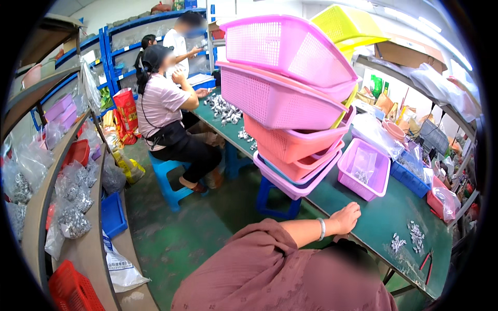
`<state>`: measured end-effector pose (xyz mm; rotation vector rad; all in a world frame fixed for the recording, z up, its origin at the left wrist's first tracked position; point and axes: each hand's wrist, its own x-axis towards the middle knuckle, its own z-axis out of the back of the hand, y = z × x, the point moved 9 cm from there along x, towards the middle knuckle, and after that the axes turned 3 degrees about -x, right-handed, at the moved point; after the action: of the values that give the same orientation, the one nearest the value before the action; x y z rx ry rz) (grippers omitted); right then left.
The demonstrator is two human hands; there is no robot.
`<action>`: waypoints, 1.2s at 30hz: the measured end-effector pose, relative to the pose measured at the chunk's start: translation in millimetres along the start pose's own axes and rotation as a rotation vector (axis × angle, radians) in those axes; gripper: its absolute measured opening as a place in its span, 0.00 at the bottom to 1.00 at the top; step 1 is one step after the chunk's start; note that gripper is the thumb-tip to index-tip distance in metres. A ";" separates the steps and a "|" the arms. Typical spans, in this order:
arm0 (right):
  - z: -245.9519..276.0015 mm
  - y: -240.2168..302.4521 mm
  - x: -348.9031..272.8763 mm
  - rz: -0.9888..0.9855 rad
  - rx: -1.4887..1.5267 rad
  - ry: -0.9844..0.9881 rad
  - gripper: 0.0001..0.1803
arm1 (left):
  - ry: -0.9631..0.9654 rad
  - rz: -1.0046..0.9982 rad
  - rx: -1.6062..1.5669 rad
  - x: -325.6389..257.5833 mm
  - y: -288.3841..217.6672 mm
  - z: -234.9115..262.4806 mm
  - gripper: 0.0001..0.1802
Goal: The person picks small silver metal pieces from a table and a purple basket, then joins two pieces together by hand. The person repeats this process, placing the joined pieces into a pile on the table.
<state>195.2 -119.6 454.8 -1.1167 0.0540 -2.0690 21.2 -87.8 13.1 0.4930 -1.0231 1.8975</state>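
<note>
Neither of my hands shows in the head view. Closest to me is a person in a mauve top (270,274), bent low at the bottom of the picture. That person's bare forearm, with a silver bangle (322,228), reaches to the green table (363,217), and the hand (346,216) rests on the table's near edge. Two small heaps of silver metal parts (407,238) lie on the table to the right of that hand, with red-handled pliers (426,260) beside them.
A leaning stack of pink and yellow plastic baskets (285,98) stands on the table beside a purple basket (364,168) holding a clear bag. A seated person in a striped shirt (161,109) works further along the table. Shelves with bagged parts (72,202) line the left. A blue stool (275,199) stands by the table.
</note>
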 end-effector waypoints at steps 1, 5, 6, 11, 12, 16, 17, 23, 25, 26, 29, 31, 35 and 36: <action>-1.9 -0.4 -2.5 -0.010 0.000 0.007 0.10 | -0.014 -0.019 0.003 1.1 0.6 -1.6 0.11; -13.3 -0.2 -11.7 -0.055 0.008 0.026 0.10 | -0.027 -0.050 -0.001 3.5 -4.4 -2.7 0.12; -19.6 0.9 -11.5 -0.059 0.022 0.035 0.10 | -0.011 -0.032 0.001 1.9 -2.8 -2.8 0.12; -38.3 -0.1 -11.0 -0.104 0.056 0.045 0.10 | -0.021 -0.019 0.013 1.5 1.1 -2.2 0.12; -40.4 1.5 -9.4 -0.104 0.056 0.054 0.11 | -0.033 -0.017 0.005 -1.2 -1.2 -2.7 0.11; -52.8 0.3 -5.6 -0.124 0.067 0.072 0.11 | -0.089 -0.041 0.009 4.6 -2.5 6.9 0.04; -57.2 0.2 -6.6 -0.131 0.070 0.081 0.11 | -0.095 -0.036 0.000 1.9 -3.2 4.7 0.04; -67.9 -0.4 -16.9 -0.158 0.096 0.075 0.12 | -0.139 -0.058 -0.009 1.8 -2.3 4.9 0.03; -72.9 -0.5 -15.5 -0.163 0.102 0.080 0.12 | -0.144 -0.050 -0.022 1.2 -2.3 5.0 0.03; -75.0 -0.8 -15.7 -0.165 0.104 0.080 0.12 | -0.140 -0.052 -0.022 1.2 -2.4 5.2 0.03; -77.0 -0.7 -8.7 -0.163 0.105 0.084 0.12 | -0.131 -0.050 -0.028 1.8 -3.2 6.6 0.02; -78.3 -1.5 -7.5 -0.161 0.109 0.081 0.13 | -0.122 -0.042 -0.038 3.1 -3.7 7.3 0.02; -81.0 -4.0 -10.9 -0.169 0.123 0.080 0.13 | -0.150 -0.066 -0.020 1.0 -5.3 7.8 0.03; -79.6 -1.6 -9.7 -0.162 0.124 0.077 0.14 | -0.148 -0.066 -0.015 0.8 -5.6 7.9 0.03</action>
<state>139.4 -136.2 399.7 -0.9938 -0.1294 -2.2258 25.0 -92.4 20.8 0.6582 -1.1020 1.8145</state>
